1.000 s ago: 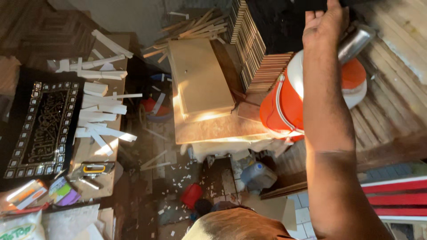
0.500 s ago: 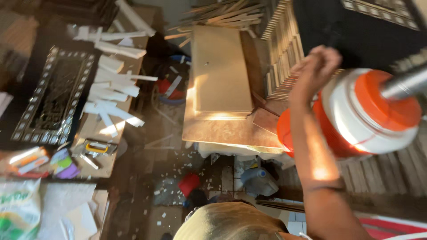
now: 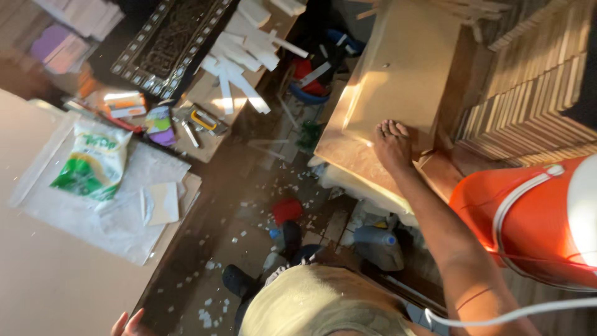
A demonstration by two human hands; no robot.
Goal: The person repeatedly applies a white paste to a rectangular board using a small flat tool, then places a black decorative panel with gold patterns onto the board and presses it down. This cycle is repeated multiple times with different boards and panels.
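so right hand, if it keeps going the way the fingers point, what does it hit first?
The right hand rests on the light wooden board, fingers pointing along its surface toward the far end. It would probably slide over bare board; beyond that lie wood strips, though depth there is unclear.

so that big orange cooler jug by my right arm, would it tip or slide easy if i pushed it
Probably not easily. The round orange plastic cooler jug with its white handle looks wide and squat, so it should resist tipping. If filled it could be heavy; the contents aren't visible. Its smooth wall may slip under the right hand, which now rests on the pale wooden board, so the handle seems the safer grip.
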